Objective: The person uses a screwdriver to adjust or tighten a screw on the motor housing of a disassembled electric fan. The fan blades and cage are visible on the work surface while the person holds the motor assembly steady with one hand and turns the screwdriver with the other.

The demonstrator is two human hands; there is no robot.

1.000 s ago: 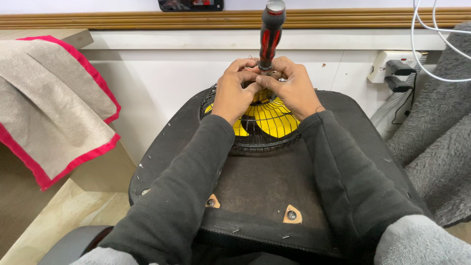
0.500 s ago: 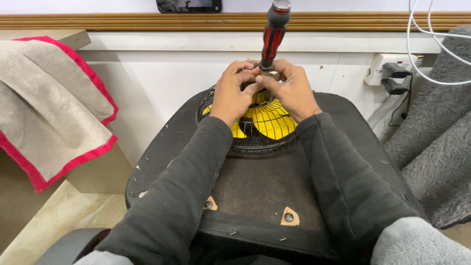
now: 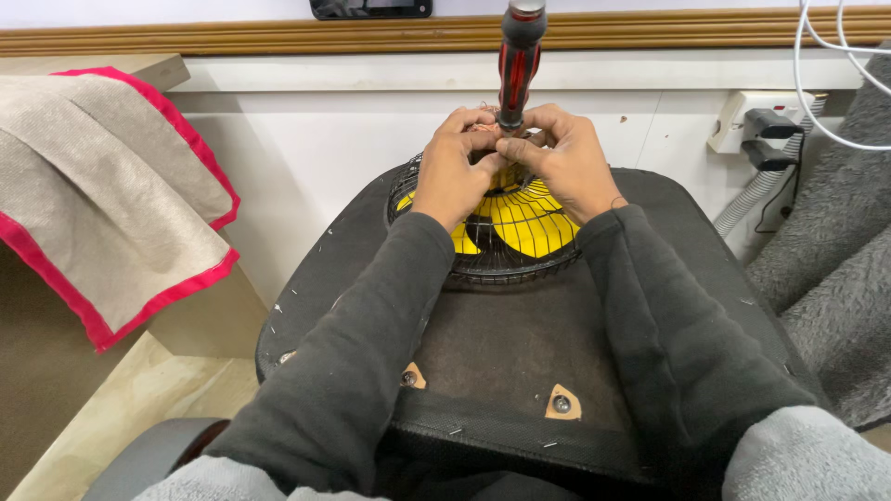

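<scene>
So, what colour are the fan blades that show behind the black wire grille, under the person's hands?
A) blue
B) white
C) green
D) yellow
D: the blades behind the black wire grille are plainly yellow, seen just below the left hand and the right hand, which meet at the foot of the red and black screwdriver.
</scene>
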